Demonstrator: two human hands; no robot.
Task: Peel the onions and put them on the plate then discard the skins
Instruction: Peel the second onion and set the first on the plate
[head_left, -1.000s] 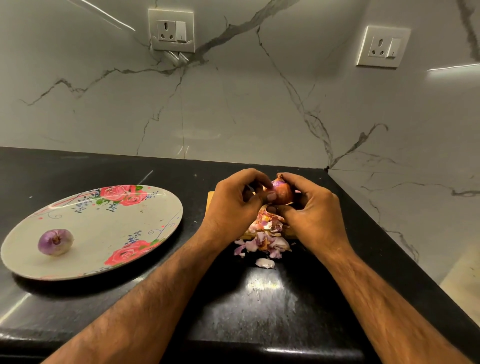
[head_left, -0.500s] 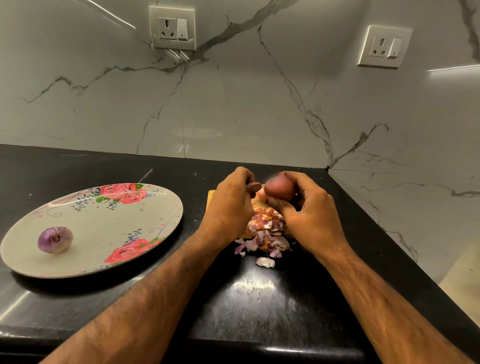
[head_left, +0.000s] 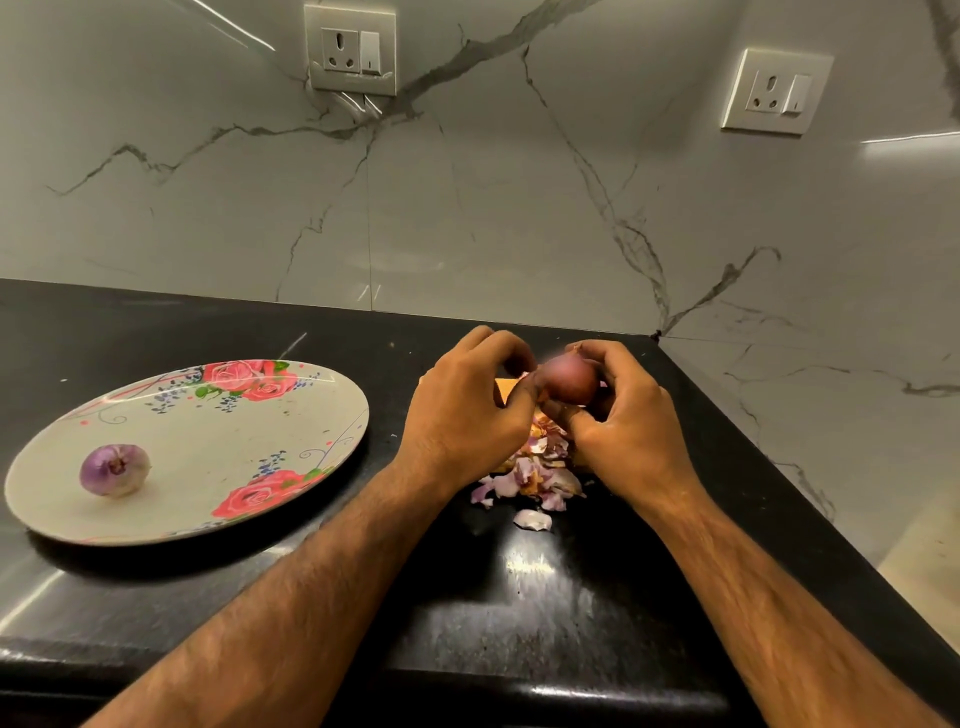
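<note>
Now, leaving one peeled onion (head_left: 115, 469) lying on the plate (head_left: 218, 441), well left of both grips. Working with the left hand (head_left: 462, 415), grip curled and pinching at the side of the reddish onion (head_left: 569, 383). Holding that onion in the right hand (head_left: 634, 431), grip wrapped round it, above the skins (head_left: 530, 478) on the worktop (head_left: 545, 597). Possibly risking a slip: papery skin tearing suddenly, onion rolling off the edge beyond the right grip.

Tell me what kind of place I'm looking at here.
Most likely a home kitchen: a black stone countertop meets a marble-look wall with switched sockets, a floral plate holds a peeled onion, and the left hand and right hand hold a second onion above a pile of skins.
</note>
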